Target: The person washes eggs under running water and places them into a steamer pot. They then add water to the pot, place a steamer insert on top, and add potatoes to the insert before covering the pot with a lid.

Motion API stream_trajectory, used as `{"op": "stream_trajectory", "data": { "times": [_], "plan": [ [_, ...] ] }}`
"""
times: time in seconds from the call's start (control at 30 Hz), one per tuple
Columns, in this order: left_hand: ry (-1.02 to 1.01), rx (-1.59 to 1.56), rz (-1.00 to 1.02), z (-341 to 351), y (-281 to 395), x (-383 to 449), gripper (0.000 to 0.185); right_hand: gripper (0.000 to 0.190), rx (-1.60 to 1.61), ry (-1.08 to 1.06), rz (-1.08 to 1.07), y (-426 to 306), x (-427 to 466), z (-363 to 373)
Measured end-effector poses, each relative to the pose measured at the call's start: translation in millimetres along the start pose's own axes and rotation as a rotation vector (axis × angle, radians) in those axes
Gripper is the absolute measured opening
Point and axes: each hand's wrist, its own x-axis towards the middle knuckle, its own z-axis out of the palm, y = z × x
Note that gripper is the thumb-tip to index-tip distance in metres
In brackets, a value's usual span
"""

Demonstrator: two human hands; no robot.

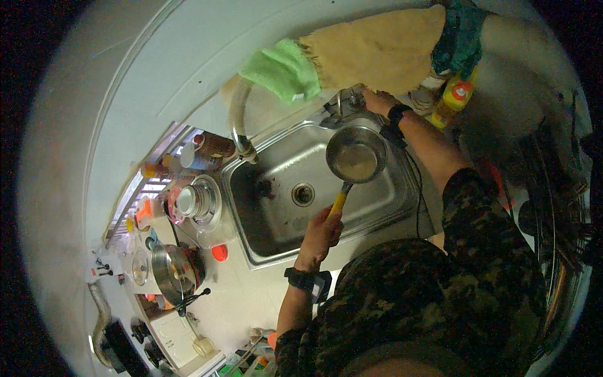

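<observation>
My left hand (322,234) is closed around the yellow handle of a metal saucepan (356,154), which is held over the right part of a stainless steel sink (282,226). Some cloudy, pale liquid seems to lie in the pan. My right hand (378,102) reaches to the faucet (354,98) behind the sink; its fingers are partly hidden, so its grip on the faucet is unclear. The sink drain (303,194) shows left of the pan. Dark bits lie on the sink's left side.
A ribbed hose (239,110) ends at the sink's back left corner. Stacked bowls (194,200), a red lid (219,252) and a large metal pot (172,273) stand left. A green cloth (282,73) hangs behind; a yellow bottle (453,101) stands at back right.
</observation>
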Motion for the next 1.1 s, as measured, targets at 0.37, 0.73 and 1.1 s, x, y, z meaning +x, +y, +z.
{"op": "stream_trajectory", "data": {
  "times": [0.37, 0.73, 1.1],
  "plan": [
    [0.028, -0.225, 0.058, -4.2, -16.7, 0.5, 0.031, 0.018, 0.063, 0.240, -0.303, -20.0, -34.2, 8.1],
    [-0.019, -0.246, 0.026, -7.1, -14.7, 9.9, 0.022, 0.024, 0.623, 0.122, -0.129, 3.4, -97.7, 17.3],
    [-0.039, -0.191, 0.036, -8.0, -14.4, 17.1, 0.024, 0.029, 0.853, 0.004, 0.120, 21.0, -138.3, 49.9]
  ]
}}
